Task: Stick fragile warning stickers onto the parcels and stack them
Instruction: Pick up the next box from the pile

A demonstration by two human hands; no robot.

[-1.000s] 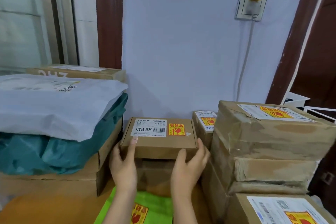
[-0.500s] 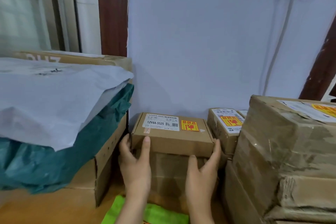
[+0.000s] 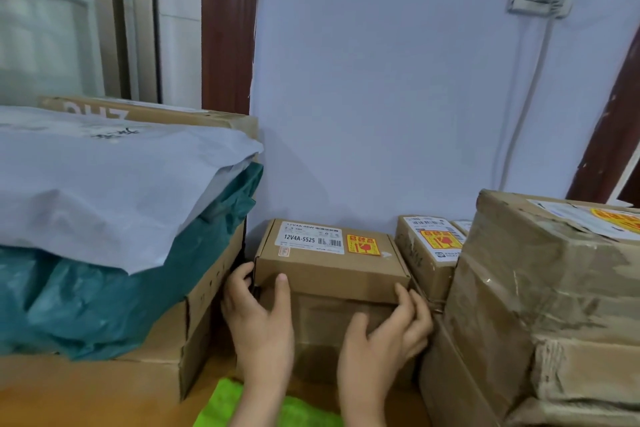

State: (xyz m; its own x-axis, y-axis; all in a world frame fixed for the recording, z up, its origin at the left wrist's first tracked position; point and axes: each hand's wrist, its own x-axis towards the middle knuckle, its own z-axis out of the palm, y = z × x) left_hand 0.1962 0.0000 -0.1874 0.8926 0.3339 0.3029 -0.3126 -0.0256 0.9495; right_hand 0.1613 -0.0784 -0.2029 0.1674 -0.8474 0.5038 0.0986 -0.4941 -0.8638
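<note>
1. I see the small flat brown cardboard parcel (image 3: 329, 262) lying on top of a taller taped brown carton (image 3: 332, 333), up against the pale lilac wall (image 3: 381, 97). On its lid sit a white printed label (image 3: 310, 237) and, just right of that, a yellow-and-red fragile sticker (image 3: 363, 245).
2. My left hand (image 3: 259, 319) is at the parcel's left front corner: thumb up against the front face, fingers curled round the left end, so it grips the parcel.
3. My right hand (image 3: 384, 333) is at the parcel's right end, fingers bent round the lower right corner where it meets the carton beneath. Whether they clamp the parcel or only touch it, I cannot tell.
4. Just right of the parcel stands a narrow brown box (image 3: 427, 253) with its own yellow-and-red sticker, touching or nearly touching the parcel.
5. Further right of the parcel rises a big tape-wrapped brown carton stack (image 3: 540, 305), also stickered on top.
6. Left of the parcel a large open cardboard box (image 3: 194, 315) holds a teal plastic bag (image 3: 104, 305) under a grey-white mailer bag (image 3: 114, 191).
7. Below the parcel, between my forearms, lies a bright green sheet (image 3: 228, 402).
</note>
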